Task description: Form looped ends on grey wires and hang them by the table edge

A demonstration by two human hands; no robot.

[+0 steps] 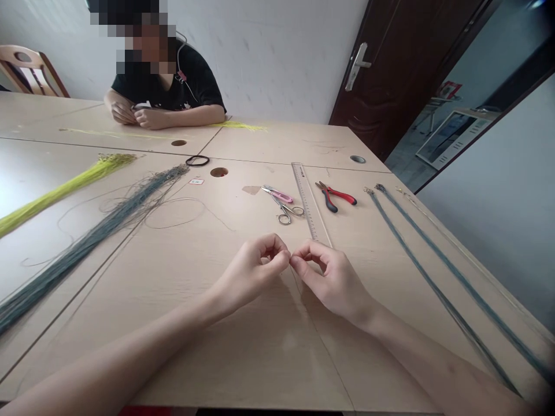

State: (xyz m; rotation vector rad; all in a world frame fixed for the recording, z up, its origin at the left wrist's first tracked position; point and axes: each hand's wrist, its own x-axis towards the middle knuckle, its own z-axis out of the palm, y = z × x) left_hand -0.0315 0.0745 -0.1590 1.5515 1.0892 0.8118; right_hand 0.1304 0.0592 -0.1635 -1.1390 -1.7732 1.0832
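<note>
My left hand (pixel 255 267) and my right hand (pixel 330 277) meet fingertip to fingertip above the wooden table (pixel 243 346), both pinched on a thin dark cord (pixel 309 312) that trails back toward me. Just beyond my fingers lie a clear ruler (pixel 309 201), small scissors (pixel 284 207) with a pink snipper (pixel 280 195) beside them, and red-handled pliers (pixel 336 197).
A big bundle of dark cords (pixel 87 242) and a yellow-green bundle (pixel 56 190) lie at the left. Finished dark strands (pixel 433 271) run along the right edge. A black ring (pixel 198 160) lies near a cable hole. A person in black sits across the table. A brown door is at the back right.
</note>
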